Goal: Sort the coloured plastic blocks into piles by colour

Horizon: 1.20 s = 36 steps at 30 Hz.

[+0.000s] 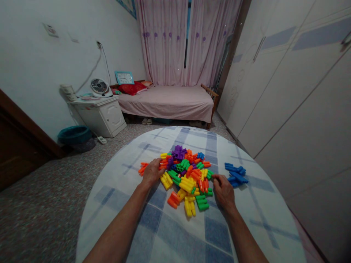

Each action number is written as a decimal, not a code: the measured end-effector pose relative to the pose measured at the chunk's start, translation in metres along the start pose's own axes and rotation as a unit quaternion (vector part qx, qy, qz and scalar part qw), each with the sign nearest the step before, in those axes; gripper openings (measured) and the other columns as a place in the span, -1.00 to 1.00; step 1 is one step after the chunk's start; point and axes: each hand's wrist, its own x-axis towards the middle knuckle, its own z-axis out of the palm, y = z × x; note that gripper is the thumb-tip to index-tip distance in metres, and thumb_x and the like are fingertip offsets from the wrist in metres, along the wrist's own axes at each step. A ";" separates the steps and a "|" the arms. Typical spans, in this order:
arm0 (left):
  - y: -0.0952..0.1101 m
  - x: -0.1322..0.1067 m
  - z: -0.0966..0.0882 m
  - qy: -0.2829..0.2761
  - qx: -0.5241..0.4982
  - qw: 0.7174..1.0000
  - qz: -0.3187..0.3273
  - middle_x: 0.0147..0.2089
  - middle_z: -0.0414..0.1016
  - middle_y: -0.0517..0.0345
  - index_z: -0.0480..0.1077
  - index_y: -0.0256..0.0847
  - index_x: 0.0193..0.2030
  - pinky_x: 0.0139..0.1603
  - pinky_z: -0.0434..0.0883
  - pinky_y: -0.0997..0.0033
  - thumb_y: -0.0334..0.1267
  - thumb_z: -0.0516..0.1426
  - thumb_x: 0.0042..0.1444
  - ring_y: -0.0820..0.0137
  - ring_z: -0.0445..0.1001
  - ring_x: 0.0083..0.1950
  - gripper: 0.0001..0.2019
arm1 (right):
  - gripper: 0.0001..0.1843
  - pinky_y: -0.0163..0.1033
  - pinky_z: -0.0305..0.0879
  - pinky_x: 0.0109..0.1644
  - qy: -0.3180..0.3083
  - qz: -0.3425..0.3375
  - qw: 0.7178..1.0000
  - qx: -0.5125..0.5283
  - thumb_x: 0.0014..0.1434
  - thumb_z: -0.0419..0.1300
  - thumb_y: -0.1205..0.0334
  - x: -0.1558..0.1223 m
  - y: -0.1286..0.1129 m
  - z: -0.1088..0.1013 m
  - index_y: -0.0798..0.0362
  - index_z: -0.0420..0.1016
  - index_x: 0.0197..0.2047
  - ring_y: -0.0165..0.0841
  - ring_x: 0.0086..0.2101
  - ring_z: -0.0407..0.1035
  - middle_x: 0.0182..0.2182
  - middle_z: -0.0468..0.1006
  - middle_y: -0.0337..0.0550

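— Item one?
— One mixed pile of blocks (189, 175), mid-counter (164, 233), too tangled to count by colour. My left hand (151, 172) rests on its left edge, fingers curled over orange pieces; gripping or not, I cannot tell.
— Item two?
— One heap of blue blocks (236, 174), right of the pile, apart. My right hand (223, 190) lies between them, fingers bent, touching the pile's right edge.

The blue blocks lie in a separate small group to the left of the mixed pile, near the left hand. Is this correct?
Not quite. The head view shows the blue blocks as a separate small group, but to the right of the mixed pile, near the right hand. The left hand rests at the pile's left edge, by orange blocks.
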 end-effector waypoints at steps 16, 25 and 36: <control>-0.059 -0.012 -0.031 0.148 0.064 0.975 -0.153 -0.24 0.48 -0.01 0.44 -0.26 -0.07 -0.08 0.43 0.13 -0.08 0.12 0.09 0.17 0.46 -0.13 -0.65 | -0.68 -0.19 0.24 -0.11 0.000 -0.005 1.000 -0.010 0.18 -0.07 0.17 0.000 0.001 0.001 0.07 0.47 -0.21 -0.28 -0.21 0.39 -0.26 0.50 -0.11; -0.064 -0.019 -0.017 0.212 0.012 0.966 -0.150 -0.07 0.44 -0.12 0.42 -0.31 -0.03 0.09 0.39 -0.02 -0.12 0.03 0.16 0.11 0.43 0.04 -0.64 | -0.68 -0.18 0.24 -0.11 0.003 -0.002 1.000 -0.004 0.18 -0.06 0.16 0.000 0.002 0.001 0.07 0.47 -0.21 -0.27 -0.21 0.39 -0.25 0.51 -0.10; -0.022 -0.031 -0.016 0.222 -0.063 0.972 0.055 -0.04 0.48 -0.02 0.42 -0.23 -0.08 0.14 0.37 0.13 -0.25 0.02 0.19 0.25 0.42 0.05 -0.76 | -0.69 -0.18 0.24 -0.09 0.002 -0.003 1.000 -0.003 0.17 -0.06 0.18 0.001 0.005 0.002 0.06 0.47 -0.21 -0.27 -0.19 0.39 -0.24 0.51 -0.11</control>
